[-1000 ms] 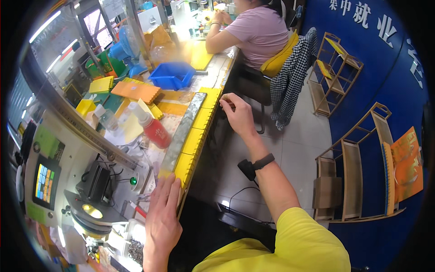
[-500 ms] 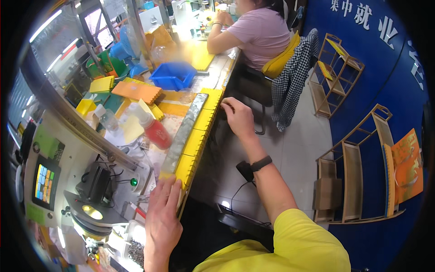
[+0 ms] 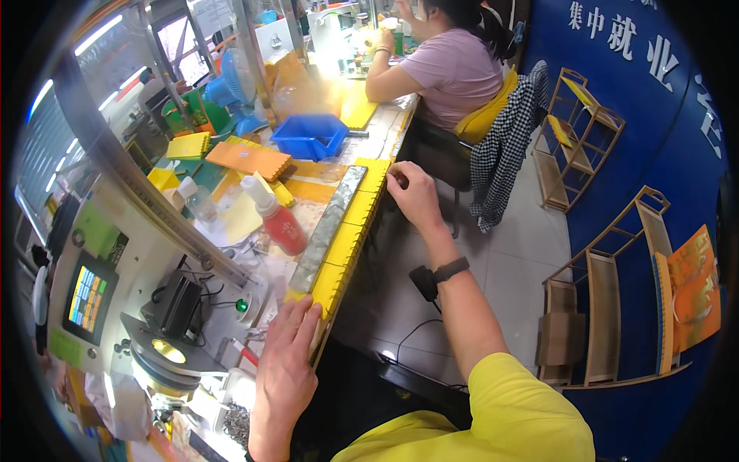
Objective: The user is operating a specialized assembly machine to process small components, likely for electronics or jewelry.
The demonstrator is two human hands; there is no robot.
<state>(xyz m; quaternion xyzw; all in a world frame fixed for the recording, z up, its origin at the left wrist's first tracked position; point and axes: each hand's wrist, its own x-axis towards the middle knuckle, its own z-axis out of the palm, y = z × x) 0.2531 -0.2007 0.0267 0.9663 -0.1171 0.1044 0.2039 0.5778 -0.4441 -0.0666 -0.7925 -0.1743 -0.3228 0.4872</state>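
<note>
My left hand (image 3: 289,362) lies flat with stretched fingers on the near end of a row of yellow pieces (image 3: 350,244) with a toothed edge. The row runs along the table's edge, and a long grey metal bar (image 3: 329,231) lies on it, just beyond my fingertips. My right hand (image 3: 416,194) is beside the row's far end, off the table's edge. Its fingers are curled into a pinch, and whatever they hold, if anything, is too small to make out.
Left of the bar stand a red bottle (image 3: 283,229) and a blue bin (image 3: 309,137). Orange and yellow toothed boards (image 3: 248,159) lie behind. A machine with a screen (image 3: 91,299) is at the left. A co-worker (image 3: 462,73) sits at the far end; wooden racks (image 3: 603,316) stand at the right.
The view has shifted slightly, so the whole scene sits lower and to the right. My left hand stays on the row; my right hand remains curled near its far end.
</note>
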